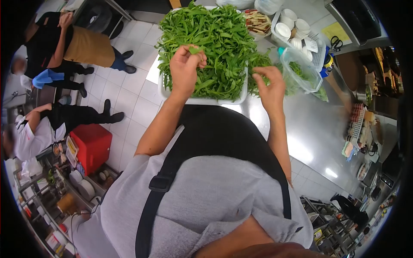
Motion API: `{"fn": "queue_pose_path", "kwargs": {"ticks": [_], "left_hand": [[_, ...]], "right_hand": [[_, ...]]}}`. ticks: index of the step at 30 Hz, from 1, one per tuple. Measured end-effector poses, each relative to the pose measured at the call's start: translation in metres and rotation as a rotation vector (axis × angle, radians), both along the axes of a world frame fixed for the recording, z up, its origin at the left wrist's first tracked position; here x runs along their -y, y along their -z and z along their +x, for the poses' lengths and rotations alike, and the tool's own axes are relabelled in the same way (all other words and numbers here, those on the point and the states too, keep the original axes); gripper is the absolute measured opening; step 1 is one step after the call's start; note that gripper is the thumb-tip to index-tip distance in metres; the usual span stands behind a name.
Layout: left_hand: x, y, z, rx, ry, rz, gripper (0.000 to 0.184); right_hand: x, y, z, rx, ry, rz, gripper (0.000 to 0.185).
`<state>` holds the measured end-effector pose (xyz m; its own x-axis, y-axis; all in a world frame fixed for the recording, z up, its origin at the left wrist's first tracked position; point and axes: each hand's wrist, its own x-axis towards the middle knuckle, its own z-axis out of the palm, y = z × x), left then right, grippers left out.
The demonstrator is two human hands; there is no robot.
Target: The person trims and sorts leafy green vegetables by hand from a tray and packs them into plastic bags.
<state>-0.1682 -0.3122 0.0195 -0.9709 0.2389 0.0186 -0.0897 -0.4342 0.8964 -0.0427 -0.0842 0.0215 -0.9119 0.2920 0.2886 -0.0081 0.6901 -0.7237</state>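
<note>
A white plastic basket point(234, 102) stands in front of me, heaped with long green leaves point(211, 38). My left hand point(186, 71) is over the left part of the heap, its fingers closed on a small green leaf point(195, 50). To the right of the basket, my right hand point(271, 86) hovers over loose green stems point(254, 84) on the steel counter; thumb and fingers are apart, and I see nothing between them. A clear plastic container point(313, 81) with some greens inside lies just right of that hand.
Behind the container stands a basket with white cups point(289, 19), near scissors point(336, 42). A tub of wooden sticks point(257, 21) is behind the greens. The steel counter point(297, 129) runs right. On the left are several people and a red box point(91, 144) on the tiled floor point(142, 86).
</note>
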Motion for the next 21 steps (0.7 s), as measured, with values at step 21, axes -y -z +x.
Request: {"fn": "queue_pose_path", "kwargs": {"ticks": [21], "left_hand": [[0.028,-0.024,0.012,-0.201,0.529,-0.660,0.010]], "right_hand": [[0.037,-0.035,-0.023,0.295,-0.463,0.048,0.013]]}}
